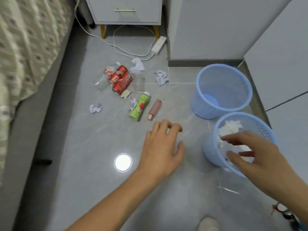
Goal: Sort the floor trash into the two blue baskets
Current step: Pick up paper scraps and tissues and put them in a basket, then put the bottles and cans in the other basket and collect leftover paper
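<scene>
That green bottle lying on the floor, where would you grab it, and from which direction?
Around its middle, from above. The green bottle lies flat with its white cap pointing away, so its round body is open on top. The pink tube lies close on one side and a paper scrap on the other, so fingers should close carefully.

Two baskets (223,90), perhaps three cans (120,79)

A home bedroom: patterned bedspread (25,47), nightstand (126,10), power strip (159,45) on tiled floor (93,139).

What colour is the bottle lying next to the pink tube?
Green, white cap, red picture; head view: bottle.
</scene>
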Action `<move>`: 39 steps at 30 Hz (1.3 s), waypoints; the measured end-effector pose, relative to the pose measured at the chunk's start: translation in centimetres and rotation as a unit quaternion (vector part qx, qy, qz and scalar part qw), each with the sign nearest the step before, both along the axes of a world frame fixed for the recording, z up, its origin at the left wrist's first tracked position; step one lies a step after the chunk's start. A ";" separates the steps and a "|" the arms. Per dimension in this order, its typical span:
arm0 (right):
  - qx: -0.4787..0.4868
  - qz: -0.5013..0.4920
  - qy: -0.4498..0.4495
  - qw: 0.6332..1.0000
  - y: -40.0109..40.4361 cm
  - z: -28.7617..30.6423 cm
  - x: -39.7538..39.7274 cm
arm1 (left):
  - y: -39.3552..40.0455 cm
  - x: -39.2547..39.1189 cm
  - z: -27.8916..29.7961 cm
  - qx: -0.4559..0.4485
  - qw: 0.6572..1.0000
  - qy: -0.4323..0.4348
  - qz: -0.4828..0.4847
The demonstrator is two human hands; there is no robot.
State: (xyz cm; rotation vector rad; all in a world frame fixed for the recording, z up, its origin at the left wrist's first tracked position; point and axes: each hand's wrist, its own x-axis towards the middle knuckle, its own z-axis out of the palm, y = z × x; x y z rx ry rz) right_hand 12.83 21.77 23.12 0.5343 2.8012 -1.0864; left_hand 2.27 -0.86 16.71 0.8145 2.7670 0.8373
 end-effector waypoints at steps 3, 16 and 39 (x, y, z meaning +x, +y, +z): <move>-0.014 0.044 -0.052 0.998 -3.5 6.4 -1.1 | -7.8 0.9 6.4 -0.009 0.996 -0.036 0.084; -0.079 0.050 -0.118 0.989 -12.1 24.6 -7.0 | -17.3 -0.8 26.9 0.008 0.964 -0.127 0.232; -0.182 -0.190 -0.286 0.921 -6.8 -2.7 -30.6 | -4.2 -31.9 7.4 -0.085 0.938 -0.304 0.146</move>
